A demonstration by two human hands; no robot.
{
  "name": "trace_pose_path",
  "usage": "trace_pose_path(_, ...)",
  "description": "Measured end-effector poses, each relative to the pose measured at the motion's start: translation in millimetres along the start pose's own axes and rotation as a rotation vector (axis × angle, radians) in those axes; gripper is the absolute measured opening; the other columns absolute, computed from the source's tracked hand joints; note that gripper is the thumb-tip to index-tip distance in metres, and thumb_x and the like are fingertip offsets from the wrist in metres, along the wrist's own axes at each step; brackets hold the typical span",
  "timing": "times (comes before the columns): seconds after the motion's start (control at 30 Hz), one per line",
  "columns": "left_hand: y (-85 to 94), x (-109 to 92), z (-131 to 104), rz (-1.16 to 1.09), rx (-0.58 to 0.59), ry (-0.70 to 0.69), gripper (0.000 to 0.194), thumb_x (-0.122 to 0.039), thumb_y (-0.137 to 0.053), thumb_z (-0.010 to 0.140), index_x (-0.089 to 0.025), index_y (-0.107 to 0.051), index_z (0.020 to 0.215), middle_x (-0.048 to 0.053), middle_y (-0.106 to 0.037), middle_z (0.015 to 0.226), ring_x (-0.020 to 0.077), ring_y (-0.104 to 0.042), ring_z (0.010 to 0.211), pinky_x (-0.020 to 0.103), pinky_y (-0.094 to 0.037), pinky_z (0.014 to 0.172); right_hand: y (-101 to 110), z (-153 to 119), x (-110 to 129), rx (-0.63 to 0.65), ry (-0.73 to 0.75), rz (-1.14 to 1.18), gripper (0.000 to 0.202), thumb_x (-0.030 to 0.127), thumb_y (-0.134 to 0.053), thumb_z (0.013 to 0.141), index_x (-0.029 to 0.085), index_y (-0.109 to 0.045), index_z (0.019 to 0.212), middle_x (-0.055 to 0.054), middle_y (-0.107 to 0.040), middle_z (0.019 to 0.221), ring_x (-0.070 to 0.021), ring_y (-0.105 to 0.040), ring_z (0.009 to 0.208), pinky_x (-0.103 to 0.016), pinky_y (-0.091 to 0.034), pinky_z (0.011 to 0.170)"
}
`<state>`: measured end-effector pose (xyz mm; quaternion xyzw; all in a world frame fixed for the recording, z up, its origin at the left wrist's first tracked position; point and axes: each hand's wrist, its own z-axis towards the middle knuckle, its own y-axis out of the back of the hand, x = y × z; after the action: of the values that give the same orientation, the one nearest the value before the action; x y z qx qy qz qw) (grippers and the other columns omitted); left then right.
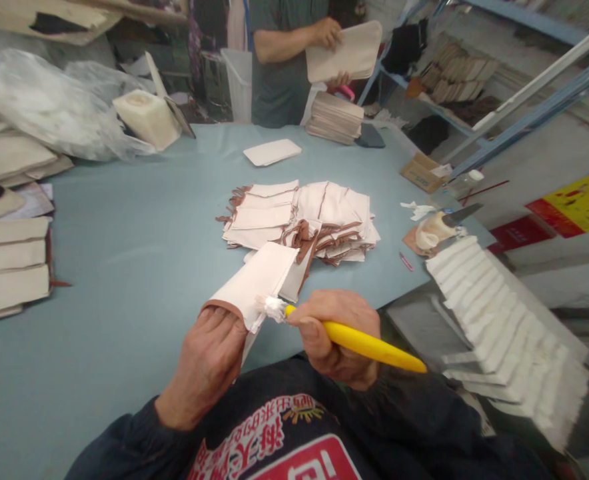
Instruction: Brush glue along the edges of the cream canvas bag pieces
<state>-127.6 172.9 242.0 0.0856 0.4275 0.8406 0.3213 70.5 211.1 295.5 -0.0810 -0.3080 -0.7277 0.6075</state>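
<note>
My right hand [342,333] is closed around a yellow-handled brush [374,347] whose frayed white bristles touch the edge of a cream leather-like piece [254,277]. That piece is a flat pocket with a brown rim at its near end. My left hand [214,353] holds it there, the fingertips tucked under the rim and hidden. Just beyond lies a heap of similar cream pieces [264,207] with brown edges and brown strips. A brown strip [307,247] hangs over the heap's near side, right behind the held piece.
Across the blue-green table [139,267] a co-worker [284,67] holds cream panels [347,53] above a stack [334,117]. A glue-crusted container [429,233] stands at the right edge. Stacked pieces [9,263] and plastic bags [59,100] occupy the left side. White strips [504,333] hang at right.
</note>
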Motion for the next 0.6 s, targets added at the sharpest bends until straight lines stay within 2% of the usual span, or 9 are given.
trace_pose_path(0.07, -2.7, -0.5, -0.8, -0.033, -0.004, 0.005, 0.031, -0.005, -0.043, 0.093, -0.014, -0.067, 0.112, 0.015, -0.075, 0.096, 0.0285, -0.067, 0.093, 0.042, -0.052, 0.087, -2.0, -0.5, -1.1, 0.062, 0.059, -0.001, 0.012, 0.019, -0.056, 0.097, 0.027, -0.059, 0.088, 0.004, -0.068, 0.063, -0.0137, -0.064, 0.052, -0.028, -0.052, 0.054)
trace_pose_path(0.17, -6.3, 0.4, -4.2, -0.054, 0.000, 0.002, 0.029, -0.008, -0.041, 0.092, -0.015, -0.068, 0.103, 0.015, -0.074, 0.091, 0.0290, -0.065, 0.088, 0.043, -0.053, 0.085, -7.0, -4.8, 0.8, 0.159, 0.130, 0.066, 0.012, 0.021, -0.054, 0.099, 0.027, -0.058, 0.088, 0.006, -0.065, 0.059, -0.0113, -0.059, 0.047, -0.026, -0.049, 0.050)
trace_pose_path(0.23, -7.3, 0.8, -5.7, -0.052, 0.006, 0.008, 0.026, -0.007, -0.043, 0.091, -0.016, -0.067, 0.094, 0.014, -0.073, 0.086, 0.0285, -0.065, 0.086, 0.043, -0.054, 0.083, -8.3, -7.3, 2.1, 0.122, 0.091, 0.086, 0.014, 0.024, -0.053, 0.101, 0.026, -0.059, 0.088, 0.006, -0.065, 0.058, -0.0108, -0.057, 0.046, -0.026, -0.048, 0.049)
trace_pose_path(0.33, -7.1, 0.2, -4.5, -0.045, -0.001, 0.048, 0.025, -0.001, -0.045, 0.090, -0.018, -0.063, 0.087, 0.011, -0.072, 0.082, 0.0264, -0.065, 0.086, 0.040, -0.053, 0.084, -6.5, -7.0, 3.6, 0.034, -0.007, 0.065, 0.019, 0.026, -0.052, 0.102, 0.026, -0.060, 0.085, 0.004, -0.069, 0.062, -0.0109, -0.060, 0.049, -0.026, -0.050, 0.052)
trace_pose_path(0.43, -6.3, -0.5, -1.6, -0.064, -0.028, 0.059, 0.026, 0.001, -0.046, 0.090, -0.018, -0.062, 0.085, 0.010, -0.070, 0.078, 0.0271, -0.066, 0.088, 0.040, -0.053, 0.085, -4.1, -2.7, 3.3, 0.085, -0.099, 0.090, 0.024, 0.027, -0.051, 0.101, 0.024, -0.061, 0.080, 0.002, -0.070, 0.063, -0.0110, -0.063, 0.052, -0.025, -0.051, 0.054)
trace_pose_path(0.5, -6.4, -0.5, -0.5, -0.081, -0.033, 0.049, 0.025, 0.001, -0.046, 0.089, -0.017, -0.064, 0.086, 0.012, -0.071, 0.081, 0.0279, -0.066, 0.088, 0.041, -0.053, 0.086, -4.2, 1.3, -3.1, 0.106, -0.231, 0.163, 0.028, 0.029, -0.052, 0.102, 0.022, -0.062, 0.077, 0.002, -0.069, 0.063, -0.0104, -0.062, 0.052, -0.023, -0.049, 0.051)
trace_pose_path(0.6, -8.1, 0.1, -0.7, -0.068, -0.036, 0.037, 0.028, 0.003, -0.048, 0.090, -0.013, -0.067, 0.104, 0.014, -0.074, 0.090, 0.0281, -0.066, 0.089, 0.041, -0.052, 0.087, -6.2, 7.3, -25.6, 0.100, -0.519, 0.277, 0.035, 0.037, -0.053, 0.102, 0.018, -0.065, 0.075, 0.003, -0.058, 0.055, -0.0088, -0.053, 0.047, -0.021, -0.042, 0.044)
